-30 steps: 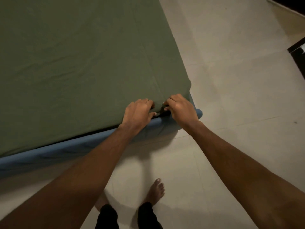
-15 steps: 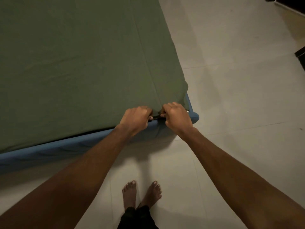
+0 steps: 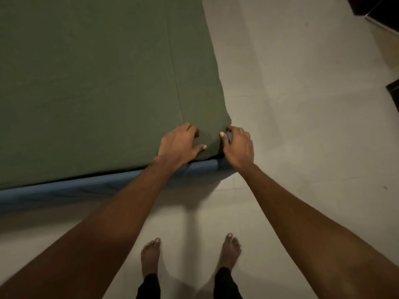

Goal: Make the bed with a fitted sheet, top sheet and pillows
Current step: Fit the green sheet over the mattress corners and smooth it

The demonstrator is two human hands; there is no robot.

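Two hands, both mine, logged at one corner of the green fitted sheet (image 3: 97,87). Item: left hand (image 3: 180,145), lying on top of the sheet, thumb splayed toward the other hand, fingers bent with their tips dug into the cloth; whether they pinch a fold I cannot tell. Item: right hand (image 3: 238,147), just beside the left, cupped round the sheet's corner, thumb on the near face, fingers curled round the far side, gripping the cloth there. Item: fitted sheet, spread flat beyond and to the left of both hands, one long crease running away from the left hand's fingertips, its corner held between the two hands. Item: blue bed base (image 3: 64,190), under both wrists, showing below the sheet's edge. Item: pale tiled floor (image 3: 302,104), right of the right hand and beneath both forearms. Item: bare feet (image 3: 151,255), black trouser cuffs above them, on the floor well behind the hands.
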